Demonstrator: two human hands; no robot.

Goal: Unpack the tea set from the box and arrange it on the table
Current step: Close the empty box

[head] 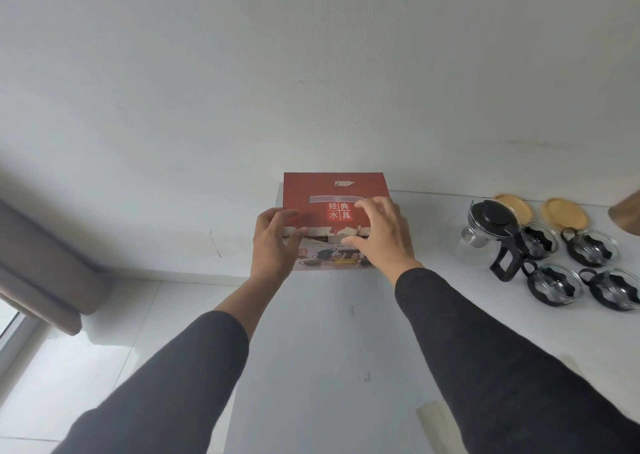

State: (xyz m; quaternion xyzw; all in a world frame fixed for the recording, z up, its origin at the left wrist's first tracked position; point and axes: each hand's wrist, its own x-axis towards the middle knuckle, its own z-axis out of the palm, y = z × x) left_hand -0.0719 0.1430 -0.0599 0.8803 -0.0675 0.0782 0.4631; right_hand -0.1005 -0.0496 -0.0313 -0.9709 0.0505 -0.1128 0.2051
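Head view has both hands on the red box, which sits at the back left of the white table against the wall. Left hand is wrapped around the left front corner, fingers curled onto the lid and thumb down the front. Right hand is spread over the right part of the lid, thumb hooked at the front edge, so that grip looks like it's holding the flap rather than pressing flat.

Well off to the right of both grips, the glass teapot, four glass cups in black holders and two wooden coasters are already out on the table.

Handling guess: it's thin cardboard, so pretty light and a bit floppy, and it'll dent if squeezed mid-panel. I'd take it by the corners and folded edges where it's stiffest. Can't tell whether anything's left inside. If there is, it's probably glass, so no tipping or shaking.
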